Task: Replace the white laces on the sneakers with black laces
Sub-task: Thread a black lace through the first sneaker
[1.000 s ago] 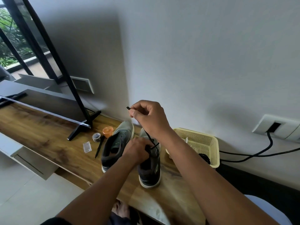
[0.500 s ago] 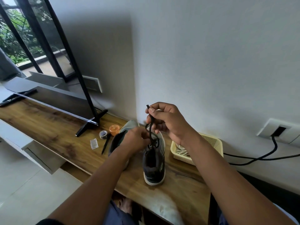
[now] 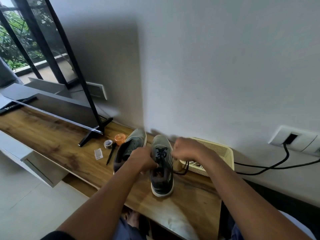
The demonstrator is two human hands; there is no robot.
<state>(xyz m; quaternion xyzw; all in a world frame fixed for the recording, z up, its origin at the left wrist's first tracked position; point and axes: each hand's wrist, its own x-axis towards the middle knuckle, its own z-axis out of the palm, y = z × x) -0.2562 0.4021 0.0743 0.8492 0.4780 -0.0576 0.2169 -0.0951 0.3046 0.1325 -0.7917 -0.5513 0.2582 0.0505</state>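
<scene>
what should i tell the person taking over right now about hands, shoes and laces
Left hand: grips the right sneaker at its collar, steadying it on the wooden shelf.
Right hand: blurred, curled near the black lace; grip unclear.
Done: black lace is threaded up the right sneaker, loose end trailing toward the cream basket.
Left: finish and tie it. The left sneaker shows no lace; lace it next.

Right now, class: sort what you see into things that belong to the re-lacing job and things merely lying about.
Job: right sneaker, black lace, left sneaker, basket, left hand, right hand.
Lying about: orange tub, tape roll, pen, clear box, television.
</scene>
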